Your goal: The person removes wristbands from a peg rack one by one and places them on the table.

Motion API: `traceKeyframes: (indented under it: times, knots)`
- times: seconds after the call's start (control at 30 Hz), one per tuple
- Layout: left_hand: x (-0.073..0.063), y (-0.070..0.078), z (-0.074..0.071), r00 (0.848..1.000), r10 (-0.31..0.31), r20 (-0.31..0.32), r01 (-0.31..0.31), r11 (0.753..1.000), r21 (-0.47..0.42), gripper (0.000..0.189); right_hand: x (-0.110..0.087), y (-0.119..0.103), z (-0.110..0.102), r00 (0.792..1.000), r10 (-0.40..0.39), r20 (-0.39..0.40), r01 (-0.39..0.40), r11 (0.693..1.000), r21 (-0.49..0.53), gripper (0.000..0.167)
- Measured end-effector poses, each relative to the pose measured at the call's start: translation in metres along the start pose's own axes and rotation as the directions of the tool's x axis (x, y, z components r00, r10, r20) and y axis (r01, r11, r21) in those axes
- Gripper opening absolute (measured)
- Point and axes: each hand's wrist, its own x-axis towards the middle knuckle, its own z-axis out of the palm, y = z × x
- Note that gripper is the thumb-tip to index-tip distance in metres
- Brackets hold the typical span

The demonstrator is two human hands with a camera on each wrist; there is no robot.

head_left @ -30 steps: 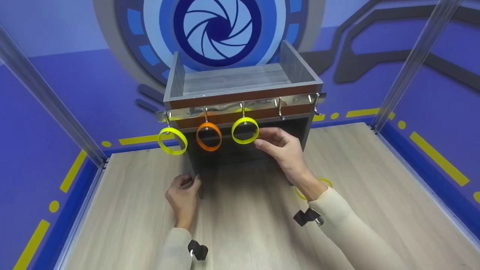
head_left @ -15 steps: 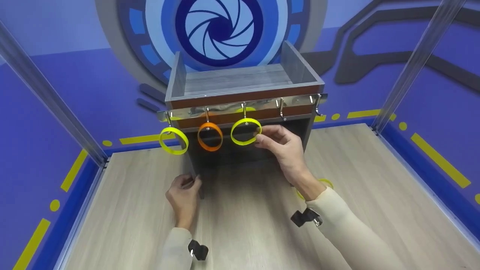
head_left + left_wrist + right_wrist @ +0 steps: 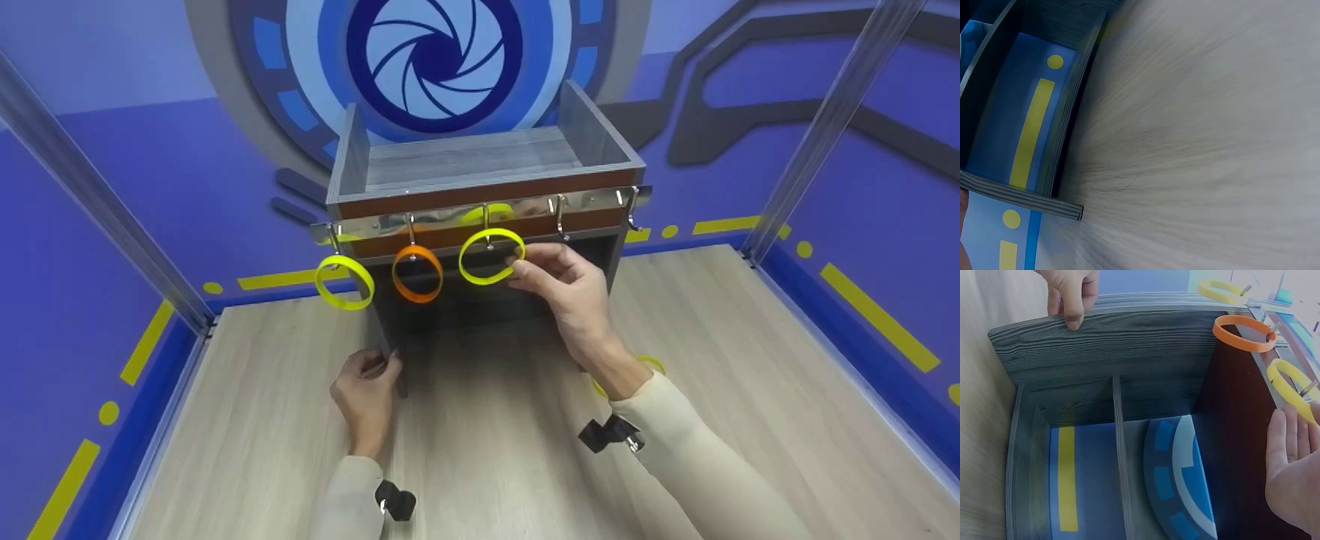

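My right hand point(image 3: 576, 300) pinches the right edge of a yellow wristband point(image 3: 480, 282), at the middle hook point(image 3: 486, 217) of a metal hook rail. In the right wrist view this yellow wristband point(image 3: 1287, 387) surrounds the hook's tip. An orange wristband point(image 3: 397, 281) and another yellow wristband point(image 3: 322, 289) hang from the two hooks to its left. Low on the left, my left hand point(image 3: 366, 394) grips the front edge of the grey wooden shelf unit's side panel point(image 3: 1123, 332). The thumb lies on the panel's near face in the right wrist view.
Two bare hooks, one of them a right-hand hook point(image 3: 560, 217), are on the rail. One more yellow wristband point(image 3: 654, 364) lies on the wooden tabletop point(image 3: 480, 465), partly hidden by my right wrist. An open tray top point(image 3: 472, 161) crowns the unit. Blue-purple panels surround the table.
My right hand has shifted slightly left and up, and the pinched yellow wristband has risen and tilted a little at the hook. My left hand stays at the side panel.
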Motion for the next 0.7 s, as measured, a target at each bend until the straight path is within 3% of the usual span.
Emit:
traceKeyframes:
  times: [0.3, 0.7]
  knots:
    - [0.000, -0.001, 0.001, 0.999, 0.032, -0.019, -0.032, 0.999, 0.002, 0.014, -0.005, -0.007, -0.003, 1.000, -0.003, 0.006, 0.003, 1.000, 0.012, 0.022]
    - [0.000, 0.000, 0.001, 1.000, 0.019, -0.017, -0.019, 1.000, 0.015, 0.014, -0.015, -0.012, -0.015, 1.000, 0.008, 0.026, -0.009, 0.999, 0.041, 0.024]
